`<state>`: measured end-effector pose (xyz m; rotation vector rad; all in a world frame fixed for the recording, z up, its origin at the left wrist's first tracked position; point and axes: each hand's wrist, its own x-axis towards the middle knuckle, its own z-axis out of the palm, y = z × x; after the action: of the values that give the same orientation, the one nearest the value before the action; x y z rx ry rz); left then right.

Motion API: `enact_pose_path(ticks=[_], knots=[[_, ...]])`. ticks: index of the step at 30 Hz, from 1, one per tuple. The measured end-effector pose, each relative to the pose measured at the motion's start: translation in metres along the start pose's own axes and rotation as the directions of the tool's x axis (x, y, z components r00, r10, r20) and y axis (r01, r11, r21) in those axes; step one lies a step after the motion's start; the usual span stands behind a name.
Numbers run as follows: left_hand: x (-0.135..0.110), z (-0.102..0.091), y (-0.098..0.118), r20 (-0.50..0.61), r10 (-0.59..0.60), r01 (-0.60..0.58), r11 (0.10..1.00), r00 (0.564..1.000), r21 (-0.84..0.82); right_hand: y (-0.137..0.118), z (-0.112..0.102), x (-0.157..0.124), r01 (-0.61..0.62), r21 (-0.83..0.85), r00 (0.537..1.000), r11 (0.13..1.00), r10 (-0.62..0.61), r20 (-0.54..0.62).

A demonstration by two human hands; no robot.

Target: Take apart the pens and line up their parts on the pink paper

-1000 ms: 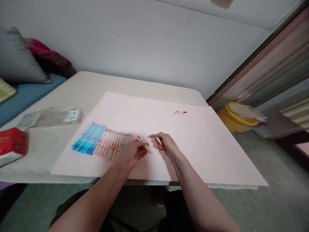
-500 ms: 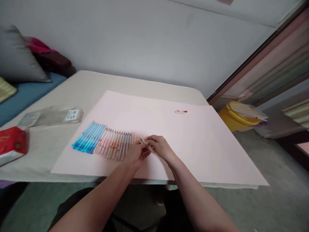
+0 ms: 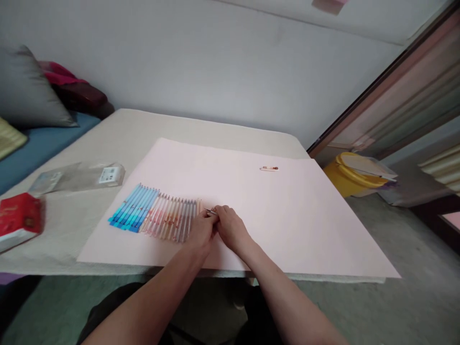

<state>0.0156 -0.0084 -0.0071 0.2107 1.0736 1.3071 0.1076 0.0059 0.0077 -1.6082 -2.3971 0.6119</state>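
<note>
Close together over the pink sheet (image 3: 305, 230), my left hand (image 3: 201, 227) and my right hand (image 3: 230, 225) are closed around a slim pen (image 3: 211, 212). Its dark tip points up and left; most of its body is hidden by my fingers. Just left of my hands lies a row of pens, with blue ones (image 3: 134, 206) at the left end, then reddish and brown ones (image 3: 168, 218), and greyish ones (image 3: 189, 215) nearest my left hand. A single brown-and-white pen (image 3: 269, 168) lies apart toward the sheet's far right.
On the cloth-covered table (image 3: 201, 122), a clear plastic package (image 3: 81, 177) and a red packet (image 3: 21, 218) lie left of the sheet. A cushioned seat (image 3: 53, 143) adjoins the table's left. A yellow bucket (image 3: 347, 177) stands on the floor at right.
My right hand has moved left against my left hand, and both now cover more of the pen. The view has shifted slightly; the rows of pens lie as before.
</note>
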Motion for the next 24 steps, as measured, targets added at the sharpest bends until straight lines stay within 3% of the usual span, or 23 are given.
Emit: enact_pose_path(ticks=[4,15,19,24], knots=[[-0.001,0.002,0.005,0.027,-0.031,0.031,0.999,0.999,-0.027,0.002,0.002,0.004,0.033,-0.055,0.999,0.998,-0.033,-0.015],[-0.001,0.005,0.016,0.156,-0.095,0.104,0.994,0.983,-0.047,0.025,-0.002,0.014,0.181,0.007,0.983,0.983,-0.181,-0.036],[0.001,0.005,0.023,-0.009,-0.160,0.160,0.987,0.987,0.009,0.054,-0.013,0.030,0.163,-0.056,0.986,0.985,-0.165,-0.024],[0.007,-0.001,0.028,0.002,-0.146,0.146,0.989,0.989,0.007,0.121,-0.041,0.052,0.039,-0.226,0.999,0.973,-0.043,-0.012]])
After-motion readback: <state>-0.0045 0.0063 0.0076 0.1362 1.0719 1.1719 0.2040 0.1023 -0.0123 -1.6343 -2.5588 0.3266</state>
